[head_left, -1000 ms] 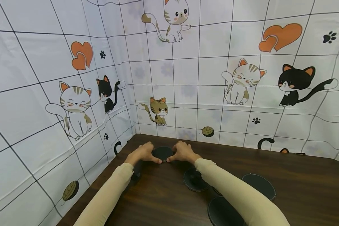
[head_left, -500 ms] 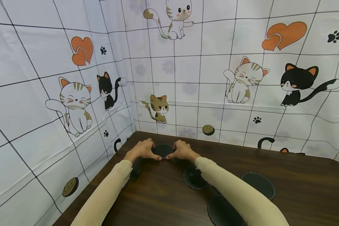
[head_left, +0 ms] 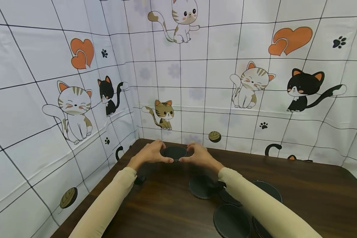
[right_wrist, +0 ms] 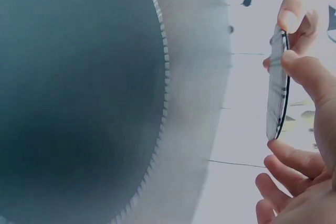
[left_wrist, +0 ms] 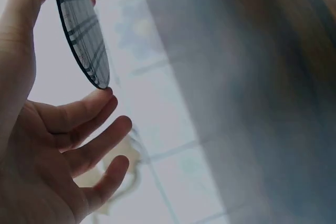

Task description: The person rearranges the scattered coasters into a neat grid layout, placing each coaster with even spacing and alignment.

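Note:
Both hands hold a dark round coaster [head_left: 175, 152] level between them, raised over the table's far left corner. My left hand [head_left: 152, 152] pinches its left edge between thumb and fingertips. On the opposite edge, my right hand [head_left: 200, 157] grips it the same way. From the left wrist, the coaster's underside [left_wrist: 84, 35] shows a grey plaid pattern with a dark rim. The right wrist view catches the coaster [right_wrist: 278, 87] nearly edge-on, with thumbs at its near side and fingertips at the lower end.
Several similar dark coasters lie on the brown wooden table [head_left: 163, 205], among them one coaster [head_left: 203, 187] in the middle and another coaster [head_left: 231, 219] nearer me; the right sleeve partly covers others. A cat-printed white sheet [head_left: 196, 96] lines the back and left sides.
Both hands have raised the coaster off the table, keeping hold of its two sides. The head view has shifted slightly.

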